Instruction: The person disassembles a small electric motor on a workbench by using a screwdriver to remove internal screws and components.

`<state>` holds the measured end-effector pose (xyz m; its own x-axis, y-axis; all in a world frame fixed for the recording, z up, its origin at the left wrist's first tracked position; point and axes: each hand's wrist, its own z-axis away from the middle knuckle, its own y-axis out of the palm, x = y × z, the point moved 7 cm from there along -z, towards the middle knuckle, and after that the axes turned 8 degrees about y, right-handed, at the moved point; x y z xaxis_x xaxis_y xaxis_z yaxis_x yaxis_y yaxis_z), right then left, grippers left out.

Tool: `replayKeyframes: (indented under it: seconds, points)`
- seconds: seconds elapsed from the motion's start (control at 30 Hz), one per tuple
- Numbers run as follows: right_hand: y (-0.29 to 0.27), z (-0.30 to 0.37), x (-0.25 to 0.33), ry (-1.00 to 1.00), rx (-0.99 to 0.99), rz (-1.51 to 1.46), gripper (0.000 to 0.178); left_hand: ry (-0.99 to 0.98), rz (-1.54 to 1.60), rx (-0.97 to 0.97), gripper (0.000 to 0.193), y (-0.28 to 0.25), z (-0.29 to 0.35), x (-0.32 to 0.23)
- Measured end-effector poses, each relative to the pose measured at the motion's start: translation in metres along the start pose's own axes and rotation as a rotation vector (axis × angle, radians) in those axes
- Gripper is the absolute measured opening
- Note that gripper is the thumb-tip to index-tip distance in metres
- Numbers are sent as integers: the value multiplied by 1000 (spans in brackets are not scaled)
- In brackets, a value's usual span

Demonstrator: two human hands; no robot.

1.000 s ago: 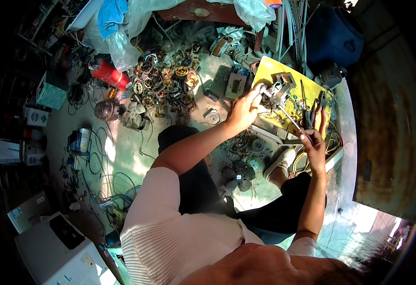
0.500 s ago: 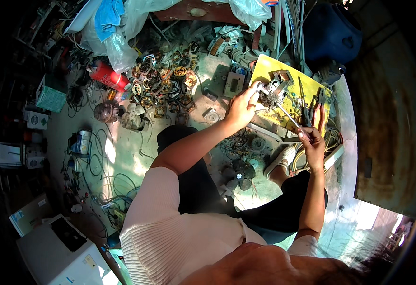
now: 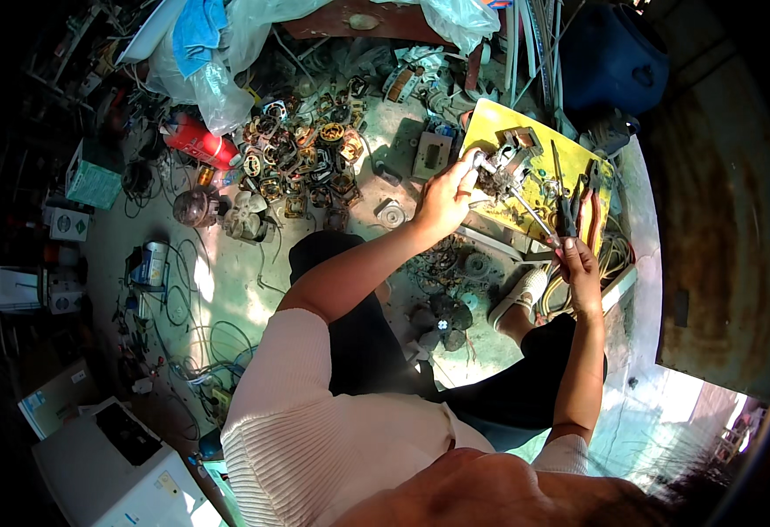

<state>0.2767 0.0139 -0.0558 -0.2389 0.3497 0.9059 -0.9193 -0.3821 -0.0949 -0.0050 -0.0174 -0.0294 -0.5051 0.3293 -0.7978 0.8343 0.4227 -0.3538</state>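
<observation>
Over the yellow board (image 3: pixel 488 122), my left hand (image 3: pixel 446 195) is closed on the near-left side of a dirty metal motor part (image 3: pixel 500 178). My right hand (image 3: pixel 578 264) grips the handle end of a long screwdriver (image 3: pixel 535 214). The shaft slants up and left, and its tip meets the motor part; exactly where it touches is too small to tell. A squarish metal piece (image 3: pixel 522 142) sits at the far side of the motor part. Pliers (image 3: pixel 592 198) and other hand tools lie on the board's right side.
Left of the board is a heap of old coils and motor cores (image 3: pixel 301 154). A red bottle-shaped container (image 3: pixel 200 141) lies beyond. Near my feet are a black fan blade (image 3: pixel 442 323) and tangled wire (image 3: pixel 437 268). A blue barrel (image 3: pixel 615 61) stands at the far right.
Hardly anything differs. My right hand has shifted very slightly down with the screwdriver; my left hand keeps its hold on the motor part.
</observation>
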Motion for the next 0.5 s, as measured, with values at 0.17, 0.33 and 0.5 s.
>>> replayKeyframes:
  seconds: [0.17,0.33,0.5]
  points:
    - [-2,-3,9,-247,0,42,19,-86,32,38,37,3,1,5]
    - [0,-3,-12,207,128,-389,37,-71,32,48,37,3,3,8]
    - [4,0,-18,299,163,-346,46,-35,8,20,38,1,1,5]
